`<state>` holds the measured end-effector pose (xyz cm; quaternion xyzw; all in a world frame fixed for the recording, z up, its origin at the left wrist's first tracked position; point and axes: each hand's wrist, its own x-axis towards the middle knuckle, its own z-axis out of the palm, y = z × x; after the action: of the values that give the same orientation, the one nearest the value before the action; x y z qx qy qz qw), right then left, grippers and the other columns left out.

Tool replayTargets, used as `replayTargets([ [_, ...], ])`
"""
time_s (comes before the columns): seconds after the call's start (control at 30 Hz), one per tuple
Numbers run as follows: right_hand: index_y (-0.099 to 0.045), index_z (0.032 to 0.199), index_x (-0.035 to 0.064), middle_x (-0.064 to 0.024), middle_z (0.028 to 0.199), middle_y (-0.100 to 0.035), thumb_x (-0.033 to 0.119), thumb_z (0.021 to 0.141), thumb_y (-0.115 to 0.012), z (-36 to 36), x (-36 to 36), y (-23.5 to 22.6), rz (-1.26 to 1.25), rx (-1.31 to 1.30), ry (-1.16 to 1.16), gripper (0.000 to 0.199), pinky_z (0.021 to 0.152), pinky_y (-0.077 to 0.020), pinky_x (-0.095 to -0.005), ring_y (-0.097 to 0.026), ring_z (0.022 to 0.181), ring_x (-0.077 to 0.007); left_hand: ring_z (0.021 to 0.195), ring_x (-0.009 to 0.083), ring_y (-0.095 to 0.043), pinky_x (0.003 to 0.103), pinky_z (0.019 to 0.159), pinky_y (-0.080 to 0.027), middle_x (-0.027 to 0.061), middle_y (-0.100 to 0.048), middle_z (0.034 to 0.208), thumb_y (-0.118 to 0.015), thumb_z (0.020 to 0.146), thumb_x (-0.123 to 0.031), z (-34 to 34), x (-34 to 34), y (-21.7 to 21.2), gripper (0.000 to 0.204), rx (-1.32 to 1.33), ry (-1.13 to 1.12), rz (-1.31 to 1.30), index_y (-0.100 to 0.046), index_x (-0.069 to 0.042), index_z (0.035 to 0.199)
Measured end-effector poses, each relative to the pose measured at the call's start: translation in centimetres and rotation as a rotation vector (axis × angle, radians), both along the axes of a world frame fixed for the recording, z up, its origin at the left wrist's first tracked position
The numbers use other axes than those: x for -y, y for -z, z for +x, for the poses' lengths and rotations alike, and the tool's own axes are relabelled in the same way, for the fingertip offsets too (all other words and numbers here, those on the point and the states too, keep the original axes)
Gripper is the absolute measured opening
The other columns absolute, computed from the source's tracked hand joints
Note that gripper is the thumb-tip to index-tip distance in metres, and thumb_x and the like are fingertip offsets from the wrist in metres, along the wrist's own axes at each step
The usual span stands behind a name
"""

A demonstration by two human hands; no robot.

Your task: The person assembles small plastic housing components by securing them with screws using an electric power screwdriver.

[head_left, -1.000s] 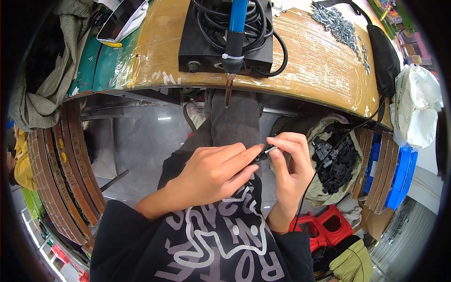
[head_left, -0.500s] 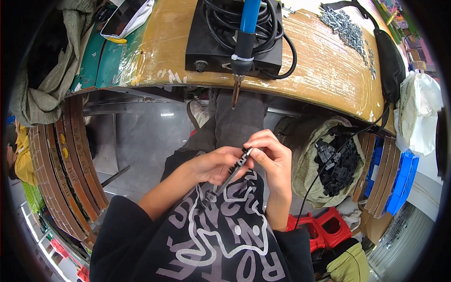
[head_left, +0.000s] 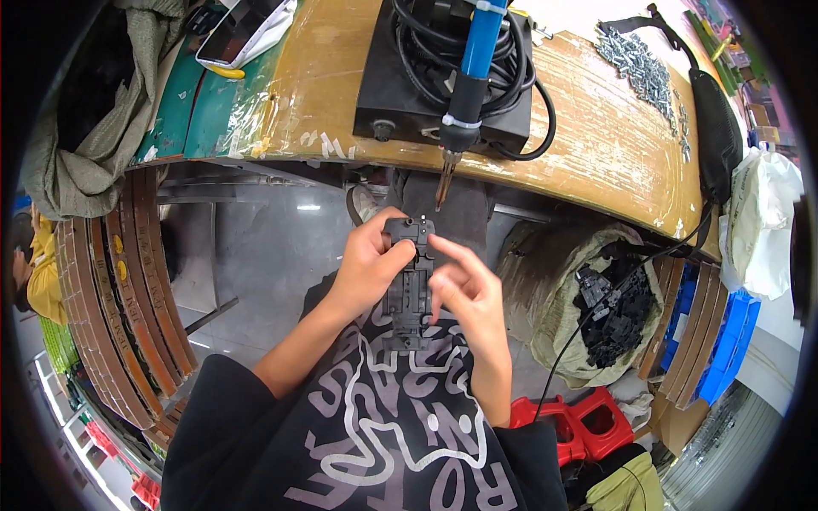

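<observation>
A long black plastic chassis part (head_left: 407,289) stands upright over my lap. My left hand (head_left: 368,264) grips its upper left side, thumb across the top face. My right hand (head_left: 464,289) touches its right edge with the index finger pointing at the upper end, other fingers loosely spread. Just above the part hangs the metal tip of a blue-handled powered screwdriver (head_left: 464,94), pointing down over the bench edge.
A black power box (head_left: 443,94) with coiled cable sits on the tape-covered bench (head_left: 588,162). Several screws (head_left: 643,68) lie at the far right. A sack of black plastic parts (head_left: 609,311) stands at my right, red stools (head_left: 579,417) below, stacked curved boards (head_left: 119,298) at left.
The chassis part was turned from edge-on to face-up and lifted toward the screwdriver tip. My right hand loosened its grip and now only touches the part's side.
</observation>
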<state>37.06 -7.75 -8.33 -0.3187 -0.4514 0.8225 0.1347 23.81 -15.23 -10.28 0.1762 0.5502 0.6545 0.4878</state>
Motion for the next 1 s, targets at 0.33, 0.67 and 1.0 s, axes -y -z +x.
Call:
replayTargets([
  [0.33,-0.024,0.13,0.0024,-0.0076,0.066,-0.058,-0.002,0.078,-0.052,-0.9,-0.1,-0.4,-0.101,-0.14,0.033,0.059,0.035,-0.0379,-0.0192,-0.05,0.044,-0.0084,0.056,-0.0001,-0.044,0.016,0.045,-0.034,-0.0032,-0.047,0.068,-0.049,0.075,0.002,0.3,-1.0,-1.6,0.012,0.016,0.011,-0.018,-0.045,-0.001,0.087],
  [0.67,-0.023,0.13,0.0002,-0.0096,0.067,-0.059,0.0,0.078,-0.052,-1.5,0.0,0.0,-0.219,-0.229,0.086,0.059,0.033,-0.035,-0.0193,-0.05,0.042,-0.0083,0.059,0.0,-0.044,0.016,0.046,-0.034,-0.003,-0.047,0.07,-0.048,0.076,0.002,-0.2,-1.4,-2.2,0.012,0.022,-0.012,0.054,-0.046,-0.001,0.088],
  [1.0,-0.02,0.131,0.0016,-0.0079,0.066,-0.058,0.0,0.079,-0.051,-1.6,-0.5,-0.8,-0.266,-0.229,0.039,0.06,0.034,-0.0338,-0.0173,-0.047,0.041,-0.0063,0.061,0.001,-0.046,0.017,0.048,-0.035,-0.0026,-0.048,0.072,-0.048,0.077,0.002,-0.6,-1.5,-2.5,0.012,-0.009,0.02,0.002,-0.046,-0.001,0.088],
])
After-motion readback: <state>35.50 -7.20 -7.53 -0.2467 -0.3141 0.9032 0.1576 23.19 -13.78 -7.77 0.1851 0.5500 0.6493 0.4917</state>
